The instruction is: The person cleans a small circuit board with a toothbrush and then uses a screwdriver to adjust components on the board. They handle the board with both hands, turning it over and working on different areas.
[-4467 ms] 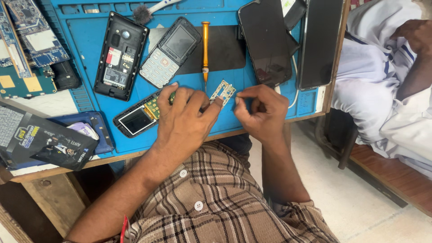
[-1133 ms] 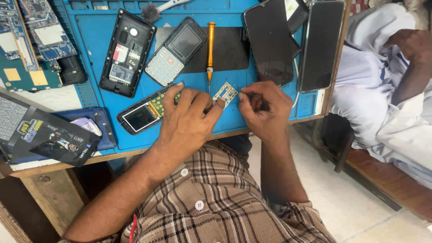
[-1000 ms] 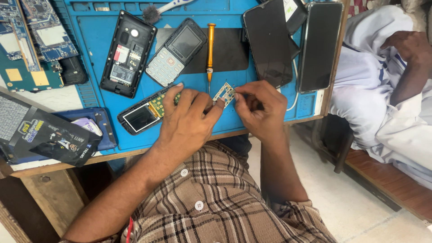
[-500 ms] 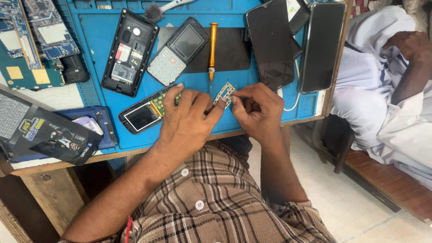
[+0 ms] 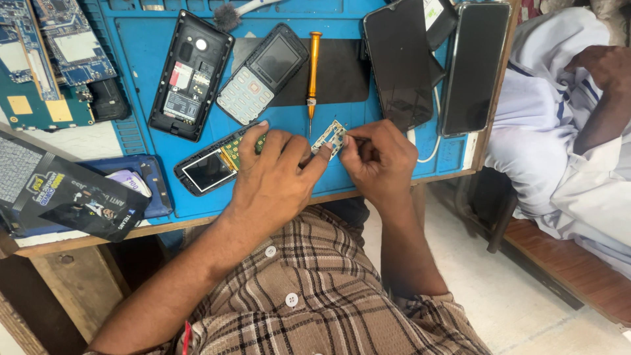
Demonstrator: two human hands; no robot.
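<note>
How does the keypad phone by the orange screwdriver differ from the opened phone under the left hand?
The keypad phone is whole, keys and dark screen showing; the opened phone has bare green board exposed. The keypad phone lies untouched on the blue mat; the opened phone is partly covered by the left hand. Both lie tilted, face up.

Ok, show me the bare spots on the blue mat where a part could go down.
Bare blue mat lies left of the open-backed phone, and a strip runs below the keypad phone. It is crowded around both hands and by the two dark smartphones at right.
</note>
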